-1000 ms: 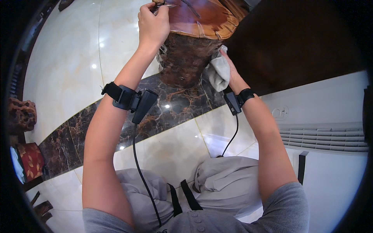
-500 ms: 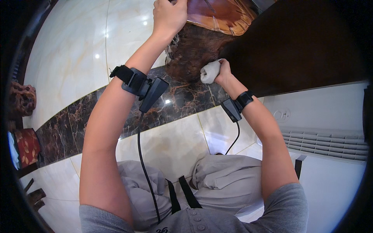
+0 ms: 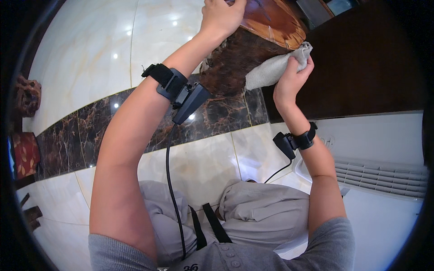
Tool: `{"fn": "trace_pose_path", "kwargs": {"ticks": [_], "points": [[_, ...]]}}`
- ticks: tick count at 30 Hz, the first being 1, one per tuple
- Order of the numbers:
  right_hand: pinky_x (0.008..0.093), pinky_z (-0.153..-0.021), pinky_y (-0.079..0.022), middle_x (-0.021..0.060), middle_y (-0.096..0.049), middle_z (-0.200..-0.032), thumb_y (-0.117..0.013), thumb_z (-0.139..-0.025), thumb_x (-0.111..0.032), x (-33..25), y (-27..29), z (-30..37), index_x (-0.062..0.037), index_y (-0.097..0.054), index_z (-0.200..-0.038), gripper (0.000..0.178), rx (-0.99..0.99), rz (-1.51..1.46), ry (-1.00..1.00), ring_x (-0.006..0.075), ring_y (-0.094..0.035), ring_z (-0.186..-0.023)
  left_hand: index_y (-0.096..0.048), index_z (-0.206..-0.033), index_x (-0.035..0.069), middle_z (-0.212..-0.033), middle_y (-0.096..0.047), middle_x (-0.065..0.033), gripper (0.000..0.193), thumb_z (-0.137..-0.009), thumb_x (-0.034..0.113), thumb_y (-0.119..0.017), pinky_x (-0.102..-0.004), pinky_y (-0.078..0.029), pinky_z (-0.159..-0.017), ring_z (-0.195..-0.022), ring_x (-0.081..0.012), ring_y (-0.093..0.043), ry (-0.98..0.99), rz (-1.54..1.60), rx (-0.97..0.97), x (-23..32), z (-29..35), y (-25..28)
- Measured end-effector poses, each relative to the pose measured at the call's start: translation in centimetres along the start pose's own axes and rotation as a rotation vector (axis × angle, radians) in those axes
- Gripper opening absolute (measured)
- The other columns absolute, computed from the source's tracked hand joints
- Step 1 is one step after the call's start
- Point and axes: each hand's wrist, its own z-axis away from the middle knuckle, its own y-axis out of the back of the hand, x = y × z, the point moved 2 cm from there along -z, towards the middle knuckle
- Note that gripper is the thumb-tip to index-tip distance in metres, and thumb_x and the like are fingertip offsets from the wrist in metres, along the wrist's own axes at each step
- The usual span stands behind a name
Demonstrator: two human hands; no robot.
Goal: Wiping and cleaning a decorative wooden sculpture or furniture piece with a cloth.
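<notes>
A wooden stump [image 3: 242, 61] with rough dark bark and a glossy orange-brown top stands ahead of me. My left hand [image 3: 223, 18] is at the left edge of its top, fingers curled over the rim; the fingertips are partly cut off by the picture's upper edge. A pale grey cloth [image 3: 270, 71] is pinched between the thumb and fingers of my right hand [image 3: 293, 80]. The folded cloth lies along the stump's right side, from low on the bark up to near the rim of the polished top.
Right of the stump rises a dark brown panel [image 3: 361, 74]. Nearer on the right is a white appliance with a slatted vent [image 3: 379, 178]. A dark marble band [image 3: 97, 124] crosses the pale tiled floor. Far left are a carved wooden piece [image 3: 28, 95] and a red patterned object [image 3: 25, 153].
My right hand has lifted the cloth up from the stump's base, and the cloth has spread out longer. My view has shifted, so the stump and left hand appear farther right.
</notes>
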Motion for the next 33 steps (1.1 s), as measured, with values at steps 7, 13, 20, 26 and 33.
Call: {"fn": "trace_pose_path", "kwargs": {"ticks": [7, 13, 20, 26, 33], "points": [[0.0379, -0.090, -0.029, 0.0109, -0.041, -0.112, -0.064, -0.060, -0.002, 1.2, 0.0, 1.6, -0.0079, -0.047, -0.110, 0.053, -0.482, 0.578, 0.931, 0.0284, -0.039, -0.104, -0.048, -0.104, -0.010, -0.101, -0.054, -0.0274, 0.049, -0.077, 0.030, -0.057, -0.0375, -0.043, -0.084, -0.095, -0.0344, -0.054, 0.023, 0.017, -0.001, -0.2, -0.1, -0.1], [0.0332, -0.084, -0.030, -0.0029, -0.051, -0.109, -0.066, -0.061, -0.015, 5.0, -0.6, 2.8, -0.0222, -0.054, -0.111, 0.052, -0.750, 0.913, 1.153, 0.0161, -0.046, -0.098, -0.048, -0.105, -0.011, -0.100, -0.054, -0.0276, 0.051, -0.077, 0.030, -0.057, -0.0367, -0.043, -0.084, -0.096, -0.0344, -0.055, 0.029, 0.030, 0.000, 0.0, 0.0, 0.0], [0.0309, -0.084, -0.032, -0.0031, -0.052, -0.109, -0.056, -0.069, -0.016, 7.9, -0.1, 4.2, -0.0202, -0.054, -0.112, 0.043, -0.867, 1.052, 1.150, 0.0138, -0.048, -0.098, -0.047, -0.106, -0.011, -0.101, -0.054, -0.0279, 0.051, -0.077, 0.031, -0.056, -0.0366, -0.042, -0.085, -0.096, -0.0347, -0.054, 0.005, -0.071, -0.004, -0.2, -0.2, -0.2], [0.0335, -0.086, -0.035, -0.0017, -0.052, -0.111, -0.046, -0.075, -0.015, 10.5, 0.4, 5.5, -0.0178, -0.054, -0.113, 0.038, -0.952, 1.142, 1.170, 0.0147, -0.048, -0.101, -0.049, -0.105, -0.009, -0.101, -0.055, -0.0267, 0.048, -0.079, 0.031, -0.054, -0.0351, -0.041, -0.086, -0.096, -0.0337, -0.055, 0.046, 0.085, -0.033, -0.4, -0.4, -0.3], [0.0363, -0.086, -0.035, 0.0009, -0.052, -0.109, -0.060, -0.068, -0.011, 8.0, -1.0, 6.0, -0.0153, -0.053, -0.113, 0.045, -1.104, 0.878, 0.862, 0.0210, -0.047, -0.101, -0.048, -0.105, -0.007, -0.097, -0.057, -0.0182, 0.037, -0.082, 0.022, -0.051, -0.0325, -0.042, -0.083, -0.091, -0.0254, -0.055, 0.095, -0.037, -0.171, -5.7, -3.1, 3.4]]}}
